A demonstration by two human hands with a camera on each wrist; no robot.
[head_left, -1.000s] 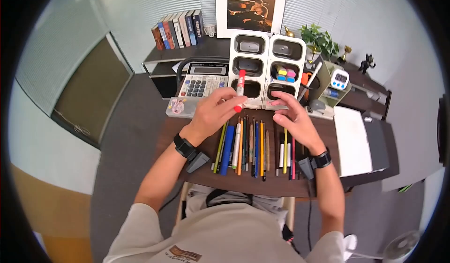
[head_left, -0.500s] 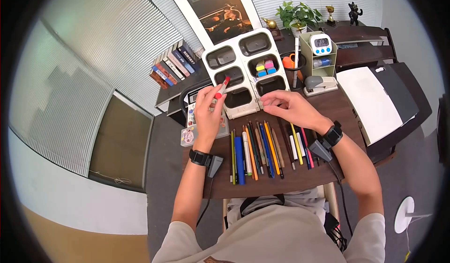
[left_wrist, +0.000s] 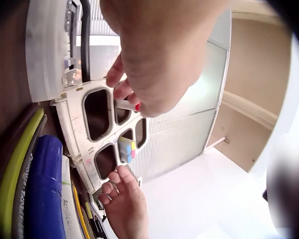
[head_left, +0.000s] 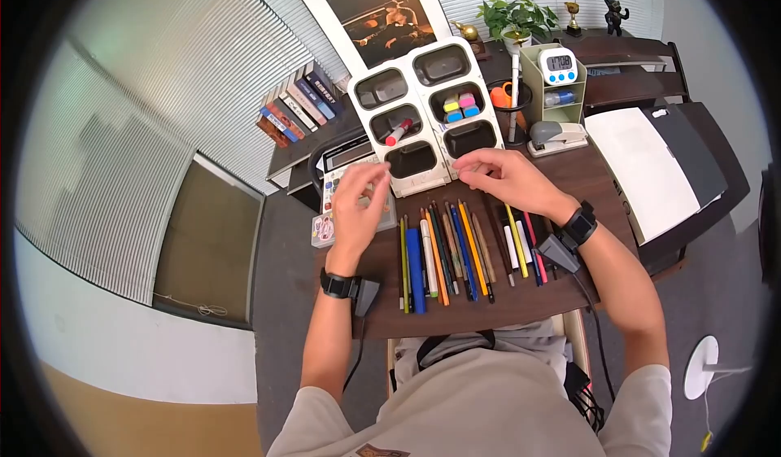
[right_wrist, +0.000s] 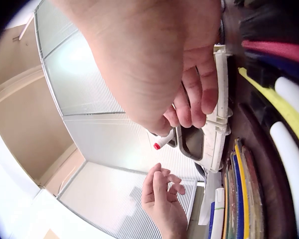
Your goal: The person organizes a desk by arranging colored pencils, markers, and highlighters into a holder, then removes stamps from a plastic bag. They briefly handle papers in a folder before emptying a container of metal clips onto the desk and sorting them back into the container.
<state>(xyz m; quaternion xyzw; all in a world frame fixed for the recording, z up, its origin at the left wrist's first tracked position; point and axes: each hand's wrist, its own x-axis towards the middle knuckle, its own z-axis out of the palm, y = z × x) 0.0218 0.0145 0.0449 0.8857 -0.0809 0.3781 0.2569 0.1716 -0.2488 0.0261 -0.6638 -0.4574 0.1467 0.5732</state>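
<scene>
Marker (head_left: 399,133) beyond seemingly relaxed left hand (head_left: 359,198)

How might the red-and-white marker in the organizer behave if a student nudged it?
The marker is probably stiff, judging by its straight form. It looks round, so it may roll. Its red end seems to jut from the compartment, so a nudge could tip it out.

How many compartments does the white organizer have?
6 in the white organizer: top left, middle left, bottom left, top right, middle right and bottom right. All are visible, though a marker partly covers the middle left.
</scene>
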